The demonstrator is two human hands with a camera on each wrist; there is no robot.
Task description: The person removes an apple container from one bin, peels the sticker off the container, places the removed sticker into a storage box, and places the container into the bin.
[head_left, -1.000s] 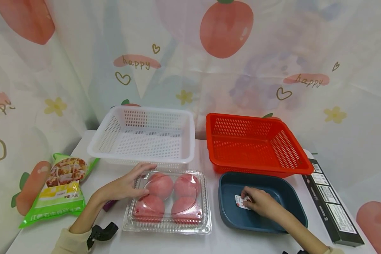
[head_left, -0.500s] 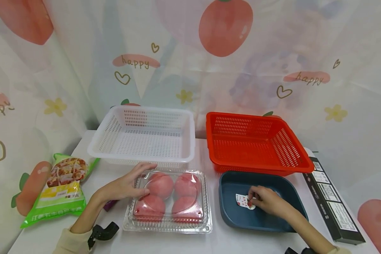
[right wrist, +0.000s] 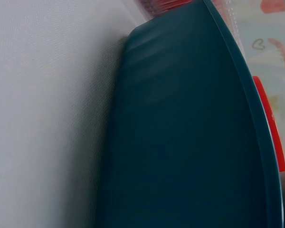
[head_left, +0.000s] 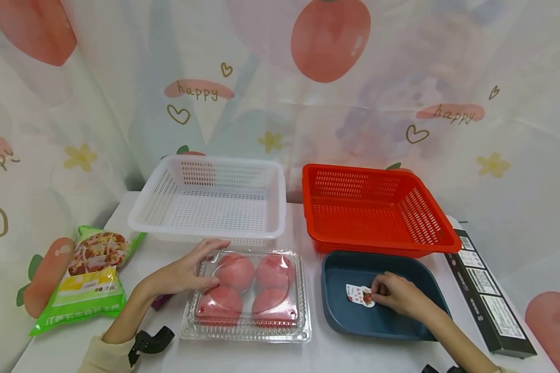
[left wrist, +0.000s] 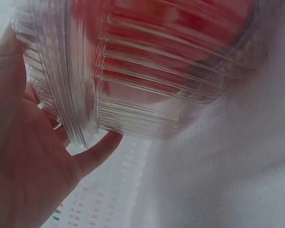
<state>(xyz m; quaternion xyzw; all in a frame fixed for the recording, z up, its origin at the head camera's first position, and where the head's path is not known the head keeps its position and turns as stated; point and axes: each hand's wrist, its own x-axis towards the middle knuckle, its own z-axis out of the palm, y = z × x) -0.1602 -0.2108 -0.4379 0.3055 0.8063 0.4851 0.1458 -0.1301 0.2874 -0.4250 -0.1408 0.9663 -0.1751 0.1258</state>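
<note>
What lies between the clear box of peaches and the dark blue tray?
Only a bare strip of white table separates the clear box from the dark blue tray, seen in the head view.

The sticker's (head_left: 360, 296) print is too small to read.

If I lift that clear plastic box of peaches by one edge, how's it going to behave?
The clear clamshell box looks thin and ribbed, so it would probably flex or bow if lifted by one edge. Four round peaches fill it, so it is likely heavy for its shell and they may shift. The left hand rests on its lid and side; the glossy plastic could be slippery.
</note>
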